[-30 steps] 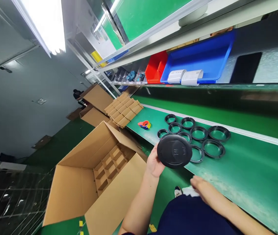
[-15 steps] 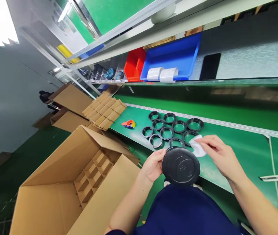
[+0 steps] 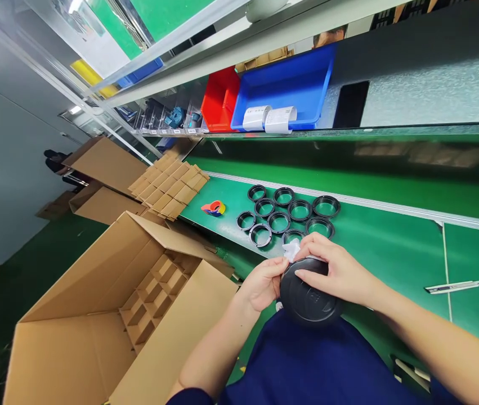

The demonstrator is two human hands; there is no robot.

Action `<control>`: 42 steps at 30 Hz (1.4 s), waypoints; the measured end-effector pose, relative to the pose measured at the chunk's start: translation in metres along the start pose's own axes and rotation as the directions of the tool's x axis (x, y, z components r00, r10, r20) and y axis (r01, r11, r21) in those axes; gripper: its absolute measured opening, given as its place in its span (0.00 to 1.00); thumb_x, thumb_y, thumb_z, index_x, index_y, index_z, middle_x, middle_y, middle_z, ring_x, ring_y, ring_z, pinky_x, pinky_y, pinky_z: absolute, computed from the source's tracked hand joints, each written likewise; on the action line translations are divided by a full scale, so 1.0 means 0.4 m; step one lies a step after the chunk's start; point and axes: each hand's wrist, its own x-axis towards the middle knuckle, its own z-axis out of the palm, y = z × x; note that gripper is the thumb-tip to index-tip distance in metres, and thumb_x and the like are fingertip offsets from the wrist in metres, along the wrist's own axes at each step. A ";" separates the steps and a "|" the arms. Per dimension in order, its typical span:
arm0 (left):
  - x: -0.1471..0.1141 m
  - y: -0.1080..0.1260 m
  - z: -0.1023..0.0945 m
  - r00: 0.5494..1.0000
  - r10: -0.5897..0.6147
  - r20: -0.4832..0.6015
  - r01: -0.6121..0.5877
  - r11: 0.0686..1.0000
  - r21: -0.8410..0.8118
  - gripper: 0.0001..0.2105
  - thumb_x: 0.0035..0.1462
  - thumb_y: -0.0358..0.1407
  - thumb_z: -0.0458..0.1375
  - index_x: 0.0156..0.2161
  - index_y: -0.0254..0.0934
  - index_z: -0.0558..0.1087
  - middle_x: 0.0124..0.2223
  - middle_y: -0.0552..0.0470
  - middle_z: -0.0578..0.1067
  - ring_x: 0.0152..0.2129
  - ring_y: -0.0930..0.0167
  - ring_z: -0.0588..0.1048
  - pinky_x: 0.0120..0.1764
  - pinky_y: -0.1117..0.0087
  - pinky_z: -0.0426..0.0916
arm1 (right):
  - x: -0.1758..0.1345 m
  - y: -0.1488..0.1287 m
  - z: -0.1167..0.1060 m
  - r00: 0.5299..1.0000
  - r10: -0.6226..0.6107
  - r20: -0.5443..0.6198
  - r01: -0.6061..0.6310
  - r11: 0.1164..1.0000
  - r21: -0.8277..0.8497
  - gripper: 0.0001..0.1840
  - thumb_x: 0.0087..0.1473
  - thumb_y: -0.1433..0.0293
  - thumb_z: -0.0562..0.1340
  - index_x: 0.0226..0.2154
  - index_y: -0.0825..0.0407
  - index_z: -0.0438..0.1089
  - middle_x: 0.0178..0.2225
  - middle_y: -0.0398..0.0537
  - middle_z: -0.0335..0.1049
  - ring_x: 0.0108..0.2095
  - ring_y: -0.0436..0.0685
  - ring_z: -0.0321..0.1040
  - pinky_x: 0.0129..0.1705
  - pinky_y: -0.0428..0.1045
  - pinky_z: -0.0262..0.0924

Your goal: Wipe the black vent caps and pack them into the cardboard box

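Round black disc [image 3: 307, 295], smooth matte face with a faint moulded mark at centre, held above the near edge of the green bench, face tilted toward the camera. Small white cloth [image 3: 292, 249], crumpled, pressed against the disc's upper rim, partly hidden under fingers.

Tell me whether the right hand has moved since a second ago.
Yes. The right hand came up from the table's near edge onto the black disc, now beside the black rings.
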 end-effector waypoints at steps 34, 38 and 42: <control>0.030 -0.006 0.020 0.998 -0.046 -0.037 0.050 0.994 0.102 0.14 0.46 0.41 0.71 0.31 0.33 0.76 0.23 0.56 0.70 0.18 0.79 0.63 0.23 0.76 0.57 | -0.013 0.035 -0.033 0.993 0.090 0.077 -0.107 0.961 0.255 0.04 0.53 0.70 0.64 0.34 0.49 0.73 0.41 0.45 0.66 0.45 0.55 0.65 0.51 0.52 0.57; 0.028 -0.007 0.027 0.998 -0.053 -0.031 0.056 0.994 0.095 0.13 0.45 0.41 0.72 0.30 0.33 0.77 0.23 0.55 0.71 0.19 0.78 0.63 0.23 0.76 0.58 | -0.019 0.037 -0.027 0.995 0.075 0.063 -0.087 0.969 0.230 0.03 0.55 0.68 0.64 0.35 0.49 0.72 0.40 0.45 0.66 0.44 0.55 0.65 0.50 0.52 0.58; 0.032 -0.026 0.033 0.998 0.009 -0.069 -0.003 0.996 0.086 0.15 0.46 0.41 0.71 0.35 0.31 0.78 0.28 0.52 0.74 0.22 0.77 0.67 0.26 0.77 0.61 | -0.021 0.045 -0.004 0.997 0.075 -0.021 -0.073 0.995 0.062 0.11 0.52 0.63 0.68 0.31 0.51 0.68 0.36 0.45 0.64 0.40 0.56 0.63 0.42 0.51 0.59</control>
